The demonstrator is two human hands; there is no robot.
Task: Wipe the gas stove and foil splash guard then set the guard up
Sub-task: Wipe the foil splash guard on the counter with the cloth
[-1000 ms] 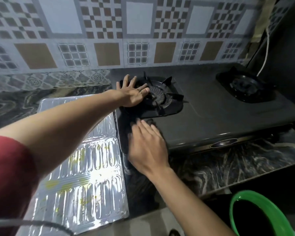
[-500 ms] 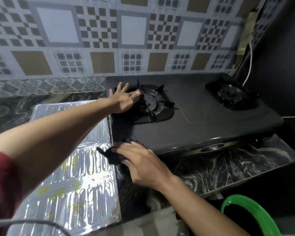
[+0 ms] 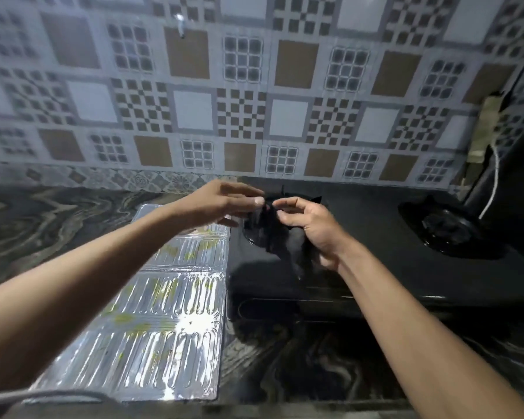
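A dark cloth [image 3: 280, 237] hangs in the air above the left burner of the black gas stove [image 3: 375, 267]. My left hand [image 3: 224, 204] pinches its top edge with thumb and fingers. My right hand [image 3: 312, 228] grips the cloth from the right, and the fabric droops below it. The left burner is mostly hidden behind the cloth and hands. The ribbed foil splash guard [image 3: 164, 322] lies flat on the counter left of the stove, with yellowish stains on it.
The stove's right burner [image 3: 445, 228] sits at the far right, with a white cable [image 3: 493, 182] running up the wall corner behind it. A patterned tile wall [image 3: 254, 101] rises behind. Dark marbled countertop [image 3: 43, 225] surrounds stove and foil.
My left hand left the burner grate and my right hand lifted the cloth off the stove's front edge. Both hands now hold the cloth up together. The view tilted upward.
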